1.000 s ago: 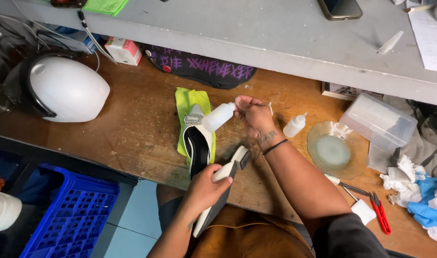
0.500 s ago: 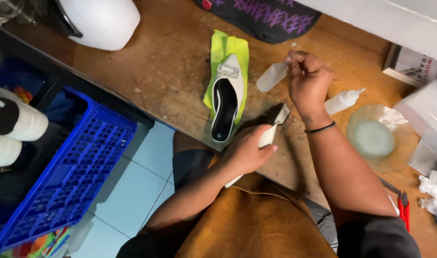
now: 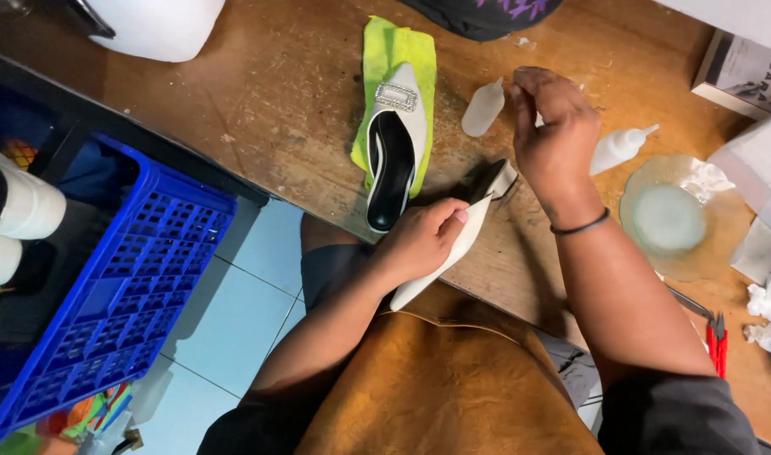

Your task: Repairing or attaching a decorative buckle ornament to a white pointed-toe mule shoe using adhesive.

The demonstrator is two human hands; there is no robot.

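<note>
Gripping a white shoe [image 3: 453,248] around its middle, the left hand [image 3: 421,240] sits at the centre of the frame, at the near edge of the wooden tabletop [image 3: 259,109]. That shoe is tilted, its pointed toe hanging down toward the person's lap and its dark block heel [image 3: 496,179] up against the tabletop.

Just above and to the right, the right hand [image 3: 554,131] hovers over the heel with its fingers curled and pinched together. Whether anything small sits between the fingertips cannot be told.

A second white shoe [image 3: 395,139], with a black lining and a sparkling square buckle, lies upper centre on a yellow-green cloth [image 3: 389,50]. Just to the left of the right hand a small pale squeeze bottle [image 3: 483,108] lies on the tabletop. Another small white bottle [image 3: 619,147], with a thin nozzle, lies to that hand's right. Further right stands a round glass dish [image 3: 680,221], and red-handled pliers [image 3: 716,333] lie at the right edge.

At lower left a blue plastic crate [image 3: 107,303] stands on the pale blue tile floor [image 3: 233,312]. A brown leather apron [image 3: 436,388] covers the person's lap at bottom centre.
</note>
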